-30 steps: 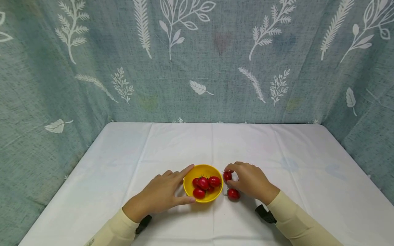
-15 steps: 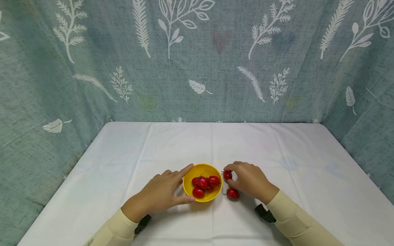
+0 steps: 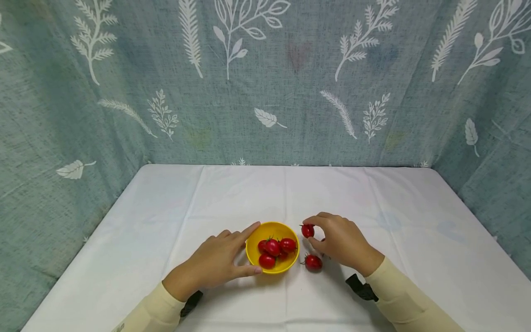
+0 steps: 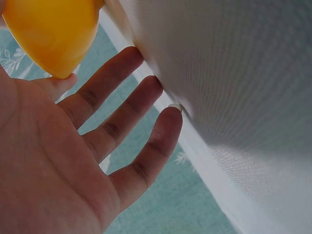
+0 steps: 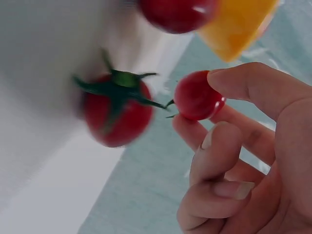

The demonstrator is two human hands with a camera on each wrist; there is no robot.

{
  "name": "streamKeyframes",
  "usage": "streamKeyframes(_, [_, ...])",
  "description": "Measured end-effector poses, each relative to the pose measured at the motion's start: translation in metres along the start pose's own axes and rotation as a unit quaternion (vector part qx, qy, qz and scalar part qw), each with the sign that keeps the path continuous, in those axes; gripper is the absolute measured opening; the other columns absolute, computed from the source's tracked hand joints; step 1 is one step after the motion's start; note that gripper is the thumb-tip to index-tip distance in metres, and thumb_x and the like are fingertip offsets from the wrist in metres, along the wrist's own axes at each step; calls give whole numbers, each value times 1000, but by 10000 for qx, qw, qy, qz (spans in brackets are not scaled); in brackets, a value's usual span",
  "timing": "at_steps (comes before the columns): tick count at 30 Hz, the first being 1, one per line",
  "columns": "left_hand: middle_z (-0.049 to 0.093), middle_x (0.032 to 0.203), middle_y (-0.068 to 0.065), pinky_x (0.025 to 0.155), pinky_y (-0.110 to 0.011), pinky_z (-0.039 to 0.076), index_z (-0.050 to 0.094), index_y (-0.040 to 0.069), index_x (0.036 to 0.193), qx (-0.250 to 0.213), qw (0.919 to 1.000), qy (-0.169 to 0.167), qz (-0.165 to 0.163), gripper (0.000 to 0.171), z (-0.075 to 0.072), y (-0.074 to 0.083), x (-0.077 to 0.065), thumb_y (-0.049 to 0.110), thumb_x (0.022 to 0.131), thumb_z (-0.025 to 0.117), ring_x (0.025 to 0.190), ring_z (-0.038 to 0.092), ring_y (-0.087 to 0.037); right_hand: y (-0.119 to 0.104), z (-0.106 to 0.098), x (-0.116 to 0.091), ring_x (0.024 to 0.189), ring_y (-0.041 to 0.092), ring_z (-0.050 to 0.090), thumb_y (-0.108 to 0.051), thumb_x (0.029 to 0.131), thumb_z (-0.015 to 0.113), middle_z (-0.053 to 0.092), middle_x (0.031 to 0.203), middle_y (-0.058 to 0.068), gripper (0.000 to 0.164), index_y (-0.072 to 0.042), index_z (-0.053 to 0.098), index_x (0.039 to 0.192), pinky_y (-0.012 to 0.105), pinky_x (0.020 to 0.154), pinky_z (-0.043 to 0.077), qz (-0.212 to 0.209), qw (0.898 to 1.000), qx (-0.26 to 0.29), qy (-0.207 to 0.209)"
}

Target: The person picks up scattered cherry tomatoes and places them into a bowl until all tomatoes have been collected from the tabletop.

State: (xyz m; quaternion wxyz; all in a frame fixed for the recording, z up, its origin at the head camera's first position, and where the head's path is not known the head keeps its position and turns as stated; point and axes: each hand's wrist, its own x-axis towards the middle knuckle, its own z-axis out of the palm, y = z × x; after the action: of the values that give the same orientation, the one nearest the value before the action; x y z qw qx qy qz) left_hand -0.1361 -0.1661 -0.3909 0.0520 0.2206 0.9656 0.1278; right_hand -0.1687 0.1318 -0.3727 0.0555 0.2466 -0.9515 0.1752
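Note:
In the head view my left hand [image 3: 215, 262] rests at the left side of a yellow bowl [image 3: 274, 229], its index finger and thumb straight against the rim. Several red cherry tomatoes [image 3: 272, 247] lie in the bowl. In the left wrist view the other fingers [image 4: 151, 146] stretch to the white cloth. My right hand [image 3: 342, 240] pinches another cherry tomato [image 5: 195, 96] just right of the bowl. Below that hand, one loose cherry tomato [image 3: 313, 263] lies on the cloth. The right wrist view also shows a green-stemmed cherry tomato [image 5: 118, 114] near the fingers, mostly hidden from the head view.
A white cloth [image 3: 232, 193] covers the table. Grey-green curtains [image 3: 265, 92] with white leaf prints hang behind it and at both sides. Dark straps [image 3: 362, 288] sit at the wrists.
My right hand has shifted slightly up and away, carrying the pinched cherry tomato with it. Left hand, bowl and the tomatoes in it hold their places.

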Motion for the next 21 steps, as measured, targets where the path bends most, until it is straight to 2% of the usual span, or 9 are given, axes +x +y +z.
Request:
streamKeyframes(7, [68,125,2,84,-43,49,24,36,159,12,10000,12,5,99,0,1,0,80,78,59,101,57,-17,-12,-14,-6,76,12,62,-19,81,83,72,108,-3,37,-20,73,118,19,61,49,-398,9981,144,438])
streamKeyframes(13, [69,124,3,84,-43,49,25,35,159,-16,10000,-9,-8,99,-1,1,-1,81,78,59,101,57,-17,-23,-16,-11,69,5,58,-19,82,82,72,108,-4,39,-19,72,119,17,61,50,-760,9954,325,482])
streamKeyframes(17, [69,122,2,83,-44,49,25,35,159,-38,10000,4,23,98,-1,1,0,81,79,58,100,57,-18,-27,-14,-14,79,7,64,-19,82,82,71,106,-5,37,-18,72,118,21,68,54,-1024,9923,472,504])
streamKeyframes(21, [69,122,2,83,-44,49,25,34,159,-39,10000,6,63,98,-2,2,-1,82,79,56,100,57,-18,-30,-11,-17,79,7,65,-19,83,81,71,105,-6,36,-18,73,117,21,68,54,-1188,9900,609,454])
